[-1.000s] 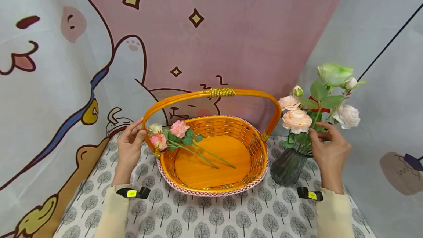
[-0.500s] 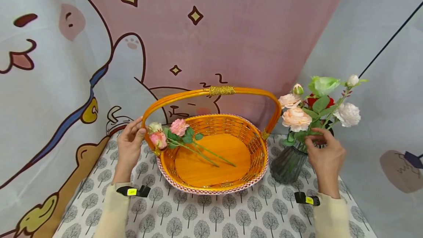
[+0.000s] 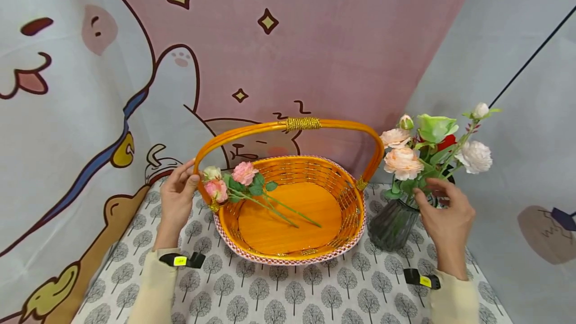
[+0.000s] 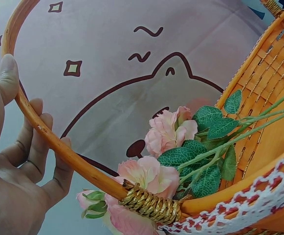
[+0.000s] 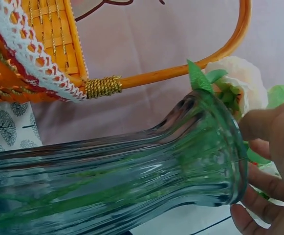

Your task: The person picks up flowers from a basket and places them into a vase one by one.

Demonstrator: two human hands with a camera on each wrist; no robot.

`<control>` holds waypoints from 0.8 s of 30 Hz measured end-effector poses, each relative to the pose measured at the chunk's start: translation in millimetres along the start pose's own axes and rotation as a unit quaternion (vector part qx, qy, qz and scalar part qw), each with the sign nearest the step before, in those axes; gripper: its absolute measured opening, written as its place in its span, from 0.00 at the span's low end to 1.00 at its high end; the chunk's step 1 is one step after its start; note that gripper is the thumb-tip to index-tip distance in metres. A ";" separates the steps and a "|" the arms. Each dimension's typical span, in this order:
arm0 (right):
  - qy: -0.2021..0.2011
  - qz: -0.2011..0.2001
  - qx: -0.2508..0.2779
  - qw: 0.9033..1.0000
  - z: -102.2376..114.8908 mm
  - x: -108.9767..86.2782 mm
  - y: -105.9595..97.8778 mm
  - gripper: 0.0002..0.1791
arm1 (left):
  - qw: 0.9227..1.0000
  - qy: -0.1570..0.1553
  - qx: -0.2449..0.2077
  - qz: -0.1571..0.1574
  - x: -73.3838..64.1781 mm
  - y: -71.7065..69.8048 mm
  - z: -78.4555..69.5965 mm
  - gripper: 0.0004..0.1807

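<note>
In the head view my left hand (image 3: 176, 199) holds the left side of the orange wicker basket's handle (image 3: 252, 131); the left wrist view has the thumb on one side and curled fingers behind it. Pink artificial roses (image 3: 244, 174) lie inside the basket (image 3: 288, 259), blooms at the left rim and stems on its floor. My right hand (image 3: 447, 214) is at the mouth of the dark glass vase (image 3: 390, 226), thumb and forefinger around the stem of a green rose (image 3: 436, 128). The right wrist view shows those fingers right beside the vase's rim (image 5: 238, 156), with green stems inside the glass.
Peach flowers (image 3: 403, 163), a white flower (image 3: 474, 156) and a partly hidden red bloom (image 3: 445, 143) also stand in the vase, right of the basket. A tree-print cloth (image 3: 294, 299) covers the table. A cartoon-print curtain (image 3: 342, 64) hangs behind.
My right hand has come down toward the vase mouth with the green rose, which now sits lower among the other flowers. The left hand and basket stay put.
</note>
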State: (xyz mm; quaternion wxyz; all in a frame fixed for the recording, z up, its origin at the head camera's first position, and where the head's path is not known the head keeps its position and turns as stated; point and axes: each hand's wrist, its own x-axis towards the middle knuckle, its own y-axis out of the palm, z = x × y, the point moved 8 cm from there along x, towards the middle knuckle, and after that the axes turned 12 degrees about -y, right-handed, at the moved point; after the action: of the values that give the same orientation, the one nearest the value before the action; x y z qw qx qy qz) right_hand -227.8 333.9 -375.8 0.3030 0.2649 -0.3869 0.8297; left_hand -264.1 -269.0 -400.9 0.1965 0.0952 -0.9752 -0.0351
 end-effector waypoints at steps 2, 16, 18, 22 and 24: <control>-0.008 0.005 0.004 1.000 2.9 0.0 -1.2 0.20 | 1.000 0.006 -0.001 0.002 -0.1 0.1 -0.7 0.21; -0.116 0.000 0.058 0.991 38.2 -2.1 -6.9 0.31 | 1.000 -0.004 0.003 0.000 -0.9 -0.4 0.4 0.21; -0.140 0.001 0.074 0.987 44.4 -2.3 -6.5 0.33 | 1.000 -0.003 0.006 0.000 -0.9 -0.2 0.4 0.21; -0.169 -0.005 0.112 0.979 58.4 -4.4 -5.2 0.34 | 1.000 0.002 0.001 0.005 -0.2 0.9 -0.7 0.21; -0.177 -0.006 0.133 0.975 69.7 -6.2 -5.5 0.33 | 1.000 0.002 -0.005 0.006 0.2 1.0 -0.9 0.21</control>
State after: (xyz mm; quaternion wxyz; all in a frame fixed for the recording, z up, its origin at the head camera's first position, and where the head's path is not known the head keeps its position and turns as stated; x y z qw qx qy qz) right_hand -205.4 278.9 -338.3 0.1974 0.4476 -0.3191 0.8117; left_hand -264.1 -268.1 -399.8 0.1990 0.0885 -0.9752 -0.0381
